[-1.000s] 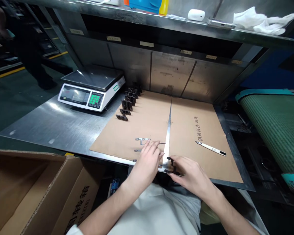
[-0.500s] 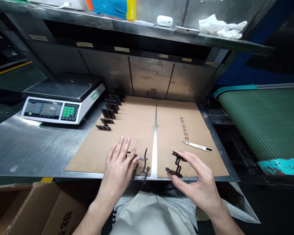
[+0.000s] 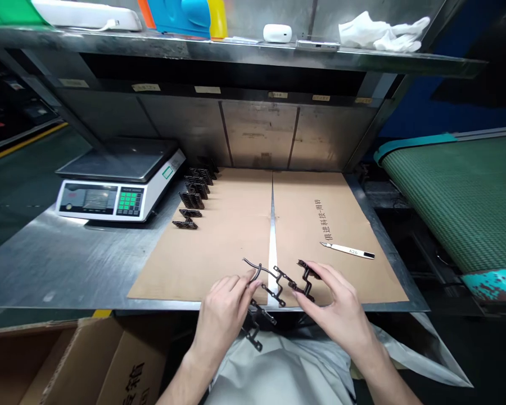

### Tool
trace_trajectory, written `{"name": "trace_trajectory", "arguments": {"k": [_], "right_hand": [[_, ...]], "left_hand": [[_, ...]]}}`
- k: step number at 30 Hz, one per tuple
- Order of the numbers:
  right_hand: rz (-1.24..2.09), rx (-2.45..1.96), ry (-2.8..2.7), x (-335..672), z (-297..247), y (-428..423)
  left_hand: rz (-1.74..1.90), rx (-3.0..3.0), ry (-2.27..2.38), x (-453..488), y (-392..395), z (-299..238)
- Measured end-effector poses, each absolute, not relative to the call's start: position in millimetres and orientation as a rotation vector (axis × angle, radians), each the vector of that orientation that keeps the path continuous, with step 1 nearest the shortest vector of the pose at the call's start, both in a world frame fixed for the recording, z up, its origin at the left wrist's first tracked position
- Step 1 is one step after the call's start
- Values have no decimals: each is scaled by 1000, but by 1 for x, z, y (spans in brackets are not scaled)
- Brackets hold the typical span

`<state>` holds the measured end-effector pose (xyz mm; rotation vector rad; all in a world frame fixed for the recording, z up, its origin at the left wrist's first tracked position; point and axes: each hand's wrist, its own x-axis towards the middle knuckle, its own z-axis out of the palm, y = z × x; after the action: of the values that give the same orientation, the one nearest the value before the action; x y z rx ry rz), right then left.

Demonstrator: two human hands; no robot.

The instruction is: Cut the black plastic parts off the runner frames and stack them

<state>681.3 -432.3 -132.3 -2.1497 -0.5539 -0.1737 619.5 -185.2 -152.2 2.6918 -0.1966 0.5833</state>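
Metal bracket (image 3: 281, 279), in left hand (image 3: 223, 318), right hand (image 3: 341, 315)

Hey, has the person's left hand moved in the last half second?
Yes. The left hand has shifted right, toward the centre gap of the cardboard sheet, and back toward the sheet's near edge.

The white marker pen (image 3: 348, 251) reads "A26", and the cardboard sheet (image 3: 236, 225) is printed "俱进科技-周转". Black characters on the carton (image 3: 109, 360) end in 箱 but are partly cut off; the labels on the metal panel (image 3: 206, 89) are too small to read.
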Motion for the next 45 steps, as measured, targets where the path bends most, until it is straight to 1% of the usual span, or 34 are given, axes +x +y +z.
{"name": "trace_trajectory", "arguments": {"k": [5, 10, 17, 24, 31, 36, 41, 45], "right_hand": [[-128, -2195, -623, 675, -143, -414], [-151, -2265, -675, 674, -145, -399], [-72, -2299, -706, 672, -152, -396], [-49, -2317, -695, 678, -164, -399], [2, -2341, -741, 686, -172, -405], [12, -2439, -816, 696, -164, -409], [-31, -2412, -864, 705, -157, -403], [-92, -2355, -846, 704, -164, -397]], "left_hand": [[628, 2748, -83, 611, -200, -154], [690, 2831, -123, 608, -209, -153], [741, 2829, -118, 607, -215, -152], [696, 2753, -127, 602, -226, -157], [558, 2697, -180, 601, -218, -165], [645, 2696, -93, 615, -211, -164], [580, 2758, -392, 632, -209, -176], [686, 2780, -424, 635, -212, -183]]}}
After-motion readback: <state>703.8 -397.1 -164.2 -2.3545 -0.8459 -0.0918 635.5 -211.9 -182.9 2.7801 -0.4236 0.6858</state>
